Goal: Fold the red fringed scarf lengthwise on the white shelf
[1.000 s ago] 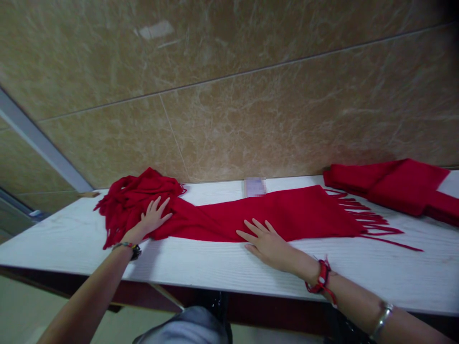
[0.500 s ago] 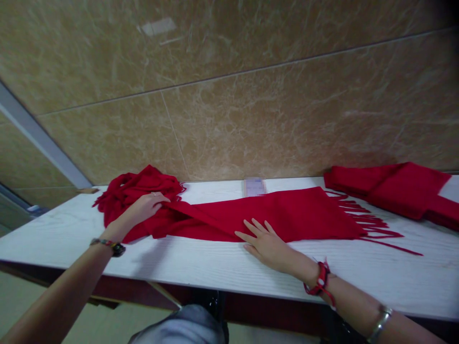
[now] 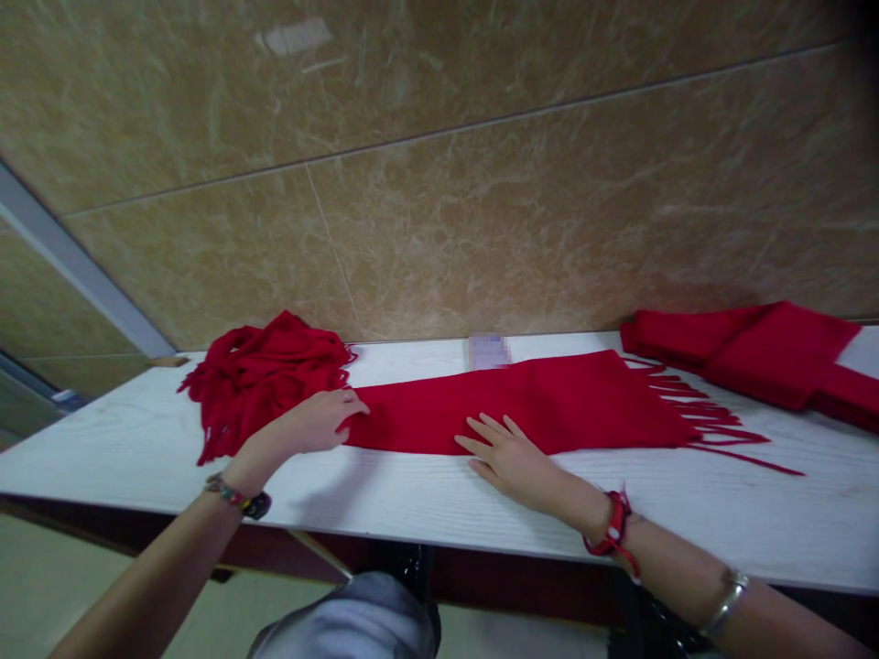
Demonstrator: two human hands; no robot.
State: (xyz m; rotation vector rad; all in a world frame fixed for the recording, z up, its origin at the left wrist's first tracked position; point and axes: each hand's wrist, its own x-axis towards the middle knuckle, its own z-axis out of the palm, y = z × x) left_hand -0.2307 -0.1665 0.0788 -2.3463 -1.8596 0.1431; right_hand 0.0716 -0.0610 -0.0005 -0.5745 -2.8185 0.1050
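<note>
A red scarf (image 3: 542, 403) lies flattened in a long strip on the white table, its fringe spread out at the right end. My left hand (image 3: 322, 419) is at the strip's left end, fingers curled together around the cloth's edge; the exact grip is partly hidden. Spread fingers of my right hand (image 3: 512, 458) rest flat on the scarf near its front edge, about the middle. Just behind my left hand sits a crumpled heap of red fringed cloth (image 3: 267, 366).
Folded red cloth (image 3: 769, 357) lies at the right, by the tiled wall (image 3: 481, 229). A small pale packet (image 3: 489, 351) lies between the scarf and the wall. The white table (image 3: 439, 513) has its front edge close to my body.
My left hand has moved right and slightly nearer, away from the heap. The scarf's folded-over left part now lies smooth. My right hand has stayed nearly in place.
</note>
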